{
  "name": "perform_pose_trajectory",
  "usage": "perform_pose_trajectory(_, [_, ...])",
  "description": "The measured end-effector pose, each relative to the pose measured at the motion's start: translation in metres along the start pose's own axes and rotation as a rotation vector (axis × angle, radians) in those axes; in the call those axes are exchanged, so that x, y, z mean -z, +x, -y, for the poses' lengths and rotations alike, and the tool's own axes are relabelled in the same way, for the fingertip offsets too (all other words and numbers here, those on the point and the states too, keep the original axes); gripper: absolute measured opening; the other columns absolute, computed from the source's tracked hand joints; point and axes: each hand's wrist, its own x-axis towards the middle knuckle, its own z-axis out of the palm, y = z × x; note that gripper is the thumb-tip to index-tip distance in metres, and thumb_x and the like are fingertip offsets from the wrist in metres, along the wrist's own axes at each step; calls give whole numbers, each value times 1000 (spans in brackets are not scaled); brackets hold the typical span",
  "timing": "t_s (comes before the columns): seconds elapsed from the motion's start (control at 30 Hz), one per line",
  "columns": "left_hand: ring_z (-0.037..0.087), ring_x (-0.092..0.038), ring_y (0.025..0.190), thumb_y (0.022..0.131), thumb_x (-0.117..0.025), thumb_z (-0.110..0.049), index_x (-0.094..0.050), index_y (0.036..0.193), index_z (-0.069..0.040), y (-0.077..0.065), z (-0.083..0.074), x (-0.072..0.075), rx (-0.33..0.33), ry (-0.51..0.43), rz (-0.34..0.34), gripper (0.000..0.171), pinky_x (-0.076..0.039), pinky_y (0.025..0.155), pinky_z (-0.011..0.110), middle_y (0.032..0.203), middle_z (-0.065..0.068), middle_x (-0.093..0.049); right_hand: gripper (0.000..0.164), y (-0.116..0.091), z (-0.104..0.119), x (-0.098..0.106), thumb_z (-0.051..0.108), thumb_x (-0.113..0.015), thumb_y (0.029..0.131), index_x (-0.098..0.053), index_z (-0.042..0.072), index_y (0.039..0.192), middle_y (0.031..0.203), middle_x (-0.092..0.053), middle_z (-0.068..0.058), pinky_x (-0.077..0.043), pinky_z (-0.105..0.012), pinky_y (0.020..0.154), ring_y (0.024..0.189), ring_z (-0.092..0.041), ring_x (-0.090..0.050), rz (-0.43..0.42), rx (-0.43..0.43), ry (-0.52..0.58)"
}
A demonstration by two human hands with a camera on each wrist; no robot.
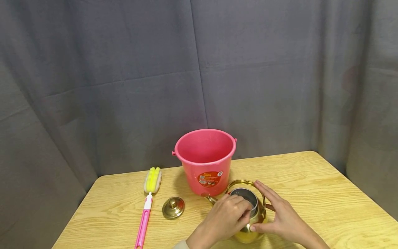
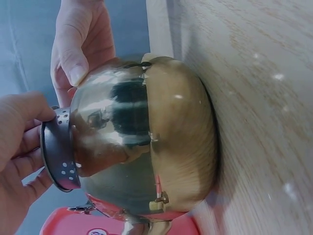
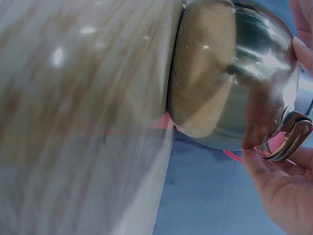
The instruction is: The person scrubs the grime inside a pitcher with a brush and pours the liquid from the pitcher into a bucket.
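A shiny brass teapot [image 1: 247, 237] with an arched handle [image 1: 246, 181] stands upright on the table, its spout [image 1: 212, 199] toward the left. In its mouth sits a grey metal strainer [image 2: 59, 152], whose perforated upper part shows above the opening in the left wrist view. My left hand [image 1: 228, 214] pinches the strainer's rim, fingertips partly inside. On the right side, my right hand [image 1: 281, 216] holds the teapot, thumb against the body and fingers at the handle. The brass lid [image 1: 173, 208], knob up, lies on the table to the left.
Behind the teapot stands a pink bucket [image 1: 189, 159] with a red label. Farther left lies a sponge brush [image 1: 152, 181] with a pink and white handle. A grey curtain [image 1: 140, 86] hangs behind the wooden table [image 1: 112, 207].
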Motion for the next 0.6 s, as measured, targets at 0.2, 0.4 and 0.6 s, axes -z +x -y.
perform_pose_trajectory(0.2, [6,-55,71,82,-71,-12,-67,82,-15,2,0,3,-3,24,-17,5,-38,64,16,74,-8,-60,105,0,-2,-1,46,-87,67,-34,10,150,152,-34,-4,-54,-38,81,129,-24,-41,-3,-10,0])
perform_pose_trajectory(0.4, [7,-57,74,82,-72,-13,-67,83,-15,2,0,6,-9,37,-33,6,-39,66,16,75,-8,-61,106,0,-2,-1,47,-87,65,-35,8,149,151,-36,-6,-54,-36,81,128,-28,-43,-12,-12,-4])
perform_pose_trajectory(0.6, [7,-58,75,82,-72,-13,-66,84,-15,2,0,8,-4,38,-44,6,-40,67,16,77,-8,-61,106,0,-1,-1,47,-87,65,-34,11,150,151,-36,-8,-54,-36,81,129,-27,-41,-19,-14,-5])
